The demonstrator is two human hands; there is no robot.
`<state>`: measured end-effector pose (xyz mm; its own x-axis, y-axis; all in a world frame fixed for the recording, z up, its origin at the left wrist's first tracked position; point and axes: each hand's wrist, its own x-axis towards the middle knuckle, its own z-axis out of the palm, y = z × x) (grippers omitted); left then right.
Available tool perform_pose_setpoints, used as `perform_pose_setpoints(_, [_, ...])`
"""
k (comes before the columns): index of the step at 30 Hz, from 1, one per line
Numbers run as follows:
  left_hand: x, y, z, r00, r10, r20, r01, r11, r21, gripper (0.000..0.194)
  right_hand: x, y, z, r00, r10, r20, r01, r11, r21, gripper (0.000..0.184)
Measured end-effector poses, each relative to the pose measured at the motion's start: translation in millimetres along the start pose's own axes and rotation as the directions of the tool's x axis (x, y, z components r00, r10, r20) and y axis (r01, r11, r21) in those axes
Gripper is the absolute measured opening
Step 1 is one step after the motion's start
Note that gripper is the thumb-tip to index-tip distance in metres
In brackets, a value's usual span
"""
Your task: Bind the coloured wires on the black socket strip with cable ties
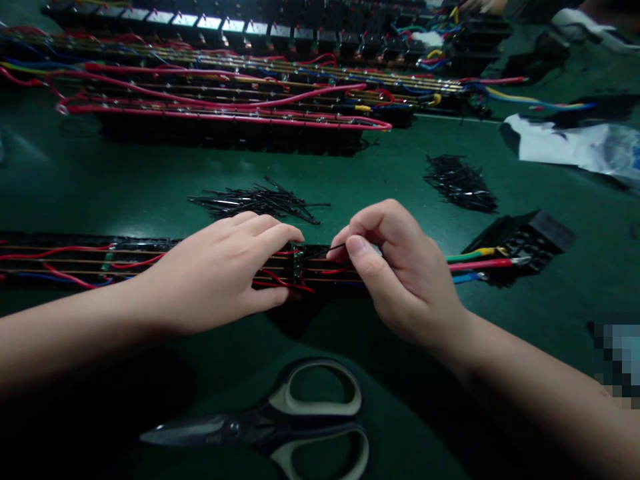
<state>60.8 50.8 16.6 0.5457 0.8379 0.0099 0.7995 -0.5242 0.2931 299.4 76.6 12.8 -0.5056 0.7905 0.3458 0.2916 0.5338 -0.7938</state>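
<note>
My left hand (227, 270) lies across a long black wired power strip (143, 257), with fingers at its far edge and thumb at its near edge, gripping it beside a small green circuit board (297, 263). Brass bars and red and blue wires run lengthwise along the strip. My right hand (407, 273) is closed just to the right, pinching a thin black cable tie (339, 247) between thumb and index finger, over the strip. Part of the tie is hidden by the fingers. Behind my left hand is a loose pile of black cable ties (255, 199).
Scissors (235, 430) lie in front on the green table (390, 160). A second cable-tie pile (460, 183) is at right, near a black end block (525, 247) with green, red and blue leads. More wired strips (225, 100) fill the back; a white plastic bag (560, 143) lies far right.
</note>
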Motion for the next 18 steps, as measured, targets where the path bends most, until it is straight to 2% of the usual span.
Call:
perform_pose_setpoints(6, [1.4,0.9,-2.6,1.000,0.002,-0.017,-0.004,0.993,-0.118,0.043,1.2,-2.3,-0.9,1.000,-0.003,0.002,0.003,0.999,-0.033,0.011])
perform_pose_setpoints(10, [3.0,2.2,-4.1,0.998,-0.007,-0.057,-0.003,0.983,-0.184,0.029,2.2,-1.6,-0.6,0.999,-0.034,-0.003,0.034,0.999,-0.039,0.012])
perform_pose_setpoints(18, [4.3,4.8,-7.3,0.988,-0.031,-0.154,-0.004,0.974,-0.226,0.020,3.4,-0.9,-1.7,0.997,-0.078,-0.011,0.076,0.990,-0.117,0.016])
